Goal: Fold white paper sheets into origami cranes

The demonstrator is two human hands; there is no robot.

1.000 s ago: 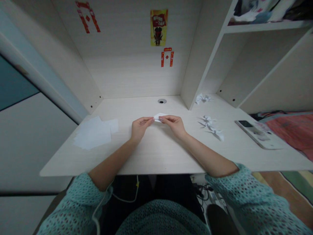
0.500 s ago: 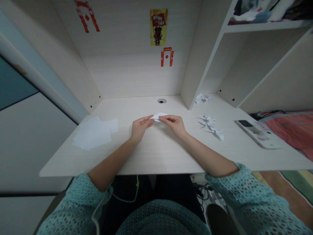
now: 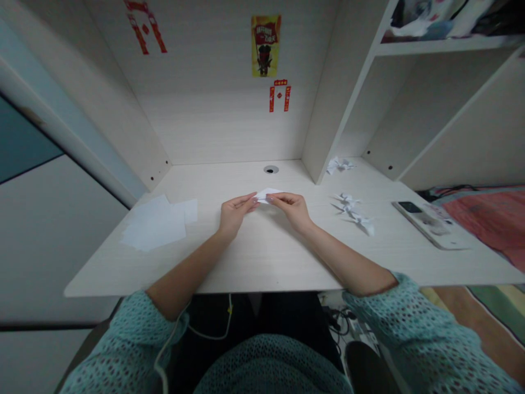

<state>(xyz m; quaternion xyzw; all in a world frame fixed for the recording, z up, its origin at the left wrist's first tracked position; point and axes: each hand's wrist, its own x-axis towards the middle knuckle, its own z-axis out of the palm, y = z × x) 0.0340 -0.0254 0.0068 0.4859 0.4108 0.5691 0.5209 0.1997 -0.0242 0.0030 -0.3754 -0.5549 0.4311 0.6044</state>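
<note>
Head view: your left hand (image 3: 233, 218) and your right hand (image 3: 294, 210) meet over the bench (image 3: 262, 262), the fingers of each closed to a narrow pinch on one folded white paper (image 3: 269, 191). Its far edge shows beyond your fingertips, while the inner folds are too small to read. You have it about midway along the bench, nearer the back edge than the front; whether it touches the surface, you cannot tell from here. Just behind it, close to the back edge, is a round cable hole (image 3: 270, 169).

To your right, several small folded paper figures (image 3: 363, 223) lie in a huddle, with more white folded pieces (image 3: 340, 164) at the back edge by the foot of the upright panel (image 3: 348, 93). Farther over, a phone (image 3: 429, 224) lies towards the bench's right end, near a red cloth (image 3: 488, 219). On your other side, loose white sheets (image 3: 153, 224) overlap by the left edge, a smaller sheet (image 3: 191, 210) at their inner side.
</note>
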